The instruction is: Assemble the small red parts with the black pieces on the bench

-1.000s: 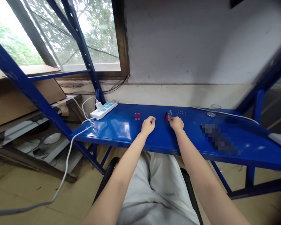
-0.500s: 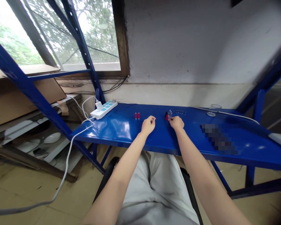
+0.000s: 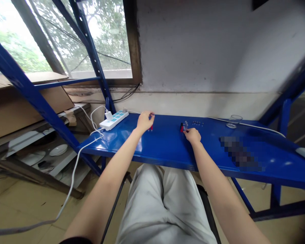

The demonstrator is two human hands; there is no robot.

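On the blue table, my left hand (image 3: 145,121) hovers over two small red cylinders (image 3: 151,129), partly covering them. Its thumb and fingers look apart, with nothing visible between them. My right hand (image 3: 194,136) rests low over the tabletop, its fingertips pinched at the edge of a small clear plastic piece (image 3: 185,124). Right beside that piece stands a small red and black part (image 3: 181,127). Several tiny metallic pieces (image 3: 197,123) lie in rows behind my right hand, too small to identify.
A white power strip (image 3: 114,121) with a plug and cable sits on the table's left end. Toward the back right stands a clear glass cup (image 3: 234,121) by a white cable. A blurred dark object (image 3: 240,154) lies at right. Blue rack posts (image 3: 91,51) flank the table.
My left hand has moved left and away from me, from the middle of the table to over the red cylinders. My right hand has stayed in nearly the same place.
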